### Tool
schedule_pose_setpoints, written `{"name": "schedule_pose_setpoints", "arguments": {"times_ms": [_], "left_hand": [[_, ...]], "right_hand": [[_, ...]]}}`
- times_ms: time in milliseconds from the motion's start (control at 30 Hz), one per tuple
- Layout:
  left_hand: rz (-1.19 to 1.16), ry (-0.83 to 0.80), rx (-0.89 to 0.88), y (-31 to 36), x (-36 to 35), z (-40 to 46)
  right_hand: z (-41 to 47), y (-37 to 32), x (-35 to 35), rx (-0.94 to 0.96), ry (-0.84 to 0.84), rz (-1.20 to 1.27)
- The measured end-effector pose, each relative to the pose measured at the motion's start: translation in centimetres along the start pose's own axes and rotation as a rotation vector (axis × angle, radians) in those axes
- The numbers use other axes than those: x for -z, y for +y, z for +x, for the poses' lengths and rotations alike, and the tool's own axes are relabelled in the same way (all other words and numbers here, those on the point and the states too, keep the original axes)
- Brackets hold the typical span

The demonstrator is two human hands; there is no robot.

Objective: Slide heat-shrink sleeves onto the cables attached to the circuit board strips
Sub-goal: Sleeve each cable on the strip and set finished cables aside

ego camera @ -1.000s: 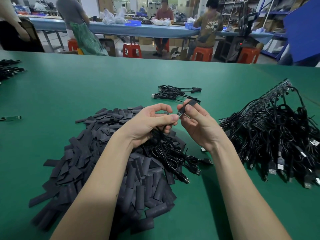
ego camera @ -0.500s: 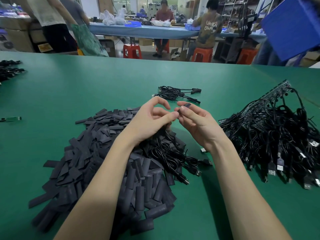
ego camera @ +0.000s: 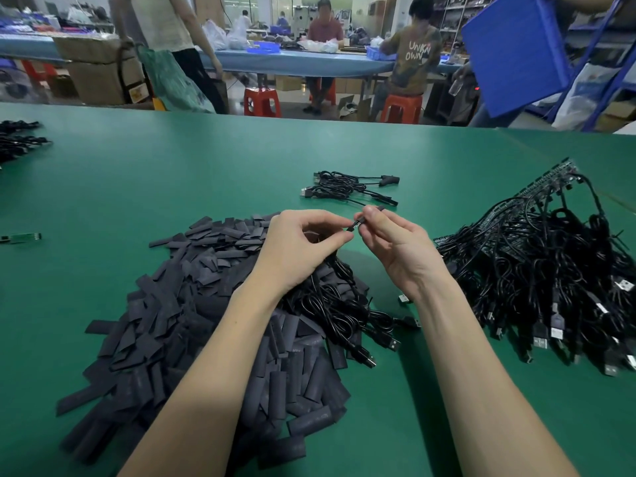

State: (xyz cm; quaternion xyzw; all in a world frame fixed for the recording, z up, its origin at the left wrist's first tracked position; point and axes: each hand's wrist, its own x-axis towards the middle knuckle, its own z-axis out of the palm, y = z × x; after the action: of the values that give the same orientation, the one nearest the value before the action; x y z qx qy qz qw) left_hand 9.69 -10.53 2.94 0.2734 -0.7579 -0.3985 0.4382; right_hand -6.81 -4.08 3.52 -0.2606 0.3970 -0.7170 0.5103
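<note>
Both your forearms reach forward, bare, and the wrists come close together. Your left hand [ego camera: 303, 246] has its fingers curled, thumb and forefinger pinched toward the right. Your right hand [ego camera: 395, 246] is raised a little, palm turned to you, and its fingers pinch a small dark piece at the tips.

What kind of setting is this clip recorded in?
Most likely a small electronics assembly workshop. A big heap of black heat-shrink sleeves and a tangle of cables on circuit board strips lie on a green work table, and other workers sit at a bench behind.
</note>
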Motion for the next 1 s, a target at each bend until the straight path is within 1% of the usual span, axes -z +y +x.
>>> {"name": "schedule_pose_setpoints", "arguments": {"times_ms": [233, 433, 500, 700, 1000], "left_hand": [[0.020, 0.004, -0.039, 0.1, 0.0, 0.0], [-0.001, 0.011, -0.028, 0.0, -0.3, 0.0], [-0.005, -0.004, -0.019, 0.1, -0.2, 0.0], [-0.114, -0.106, 0.030, 0.1, 0.9, 0.1], [-0.145, -0.137, 0.060, -0.3, 1.3, 0.1]], "right_hand": [[-0.2, -0.2, 0.0, -0.011, -0.053, -0.085], [-0.4, -0.5, -0.1, -0.015, -0.095, -0.144], [-0.5, -0.6, -0.2, -0.019, -0.109, -0.165], [-0.4, -0.3, 0.0, -0.051, -0.133, -0.191], [-0.4, -0.2, -0.1, -0.068, -0.160, -0.247]]}}
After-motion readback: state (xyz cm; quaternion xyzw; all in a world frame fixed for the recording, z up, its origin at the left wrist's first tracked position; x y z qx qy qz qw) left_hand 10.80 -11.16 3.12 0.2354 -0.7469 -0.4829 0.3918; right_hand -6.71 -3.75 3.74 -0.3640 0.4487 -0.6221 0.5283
